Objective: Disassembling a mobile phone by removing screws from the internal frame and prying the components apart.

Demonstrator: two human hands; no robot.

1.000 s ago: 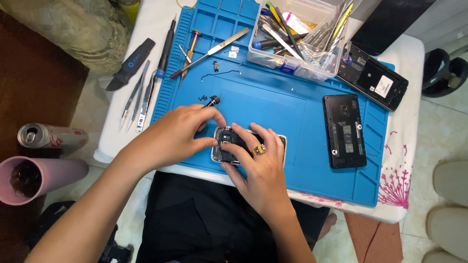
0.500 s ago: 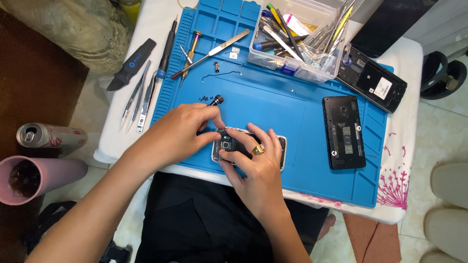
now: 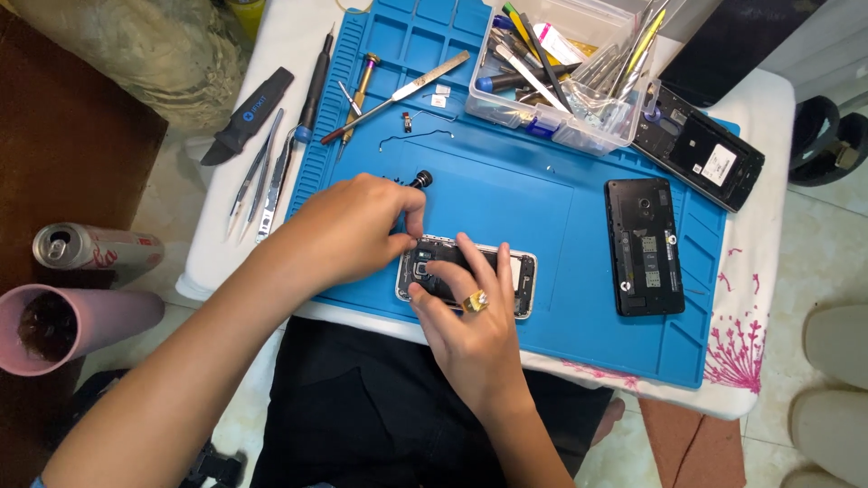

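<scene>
An opened phone frame (image 3: pixel 517 274) with a silver rim lies on the blue repair mat (image 3: pixel 524 194), near its front edge. My left hand (image 3: pixel 348 230) grips a black-handled screwdriver (image 3: pixel 421 180), tip down at the phone's left end. My right hand (image 3: pixel 470 321), with a gold ring, rests on the phone; its fingers press on the dark inner part and hold the frame steady. The screwdriver's tip is hidden behind my fingers.
A black phone back (image 3: pixel 644 246) lies right of the phone, another black frame (image 3: pixel 701 155) farther back. A clear box of tools (image 3: pixel 565 77) stands at the mat's far edge. Tweezers (image 3: pixel 256 176), a pry tool (image 3: pixel 249 115) and drivers lie left. A can (image 3: pixel 95 247) and pink cup (image 3: pixel 68 325) stand on the floor.
My left hand has shifted slightly with the screwdriver at the phone's left end. The right fingers moved a little over the phone. The phone stays in place.
</scene>
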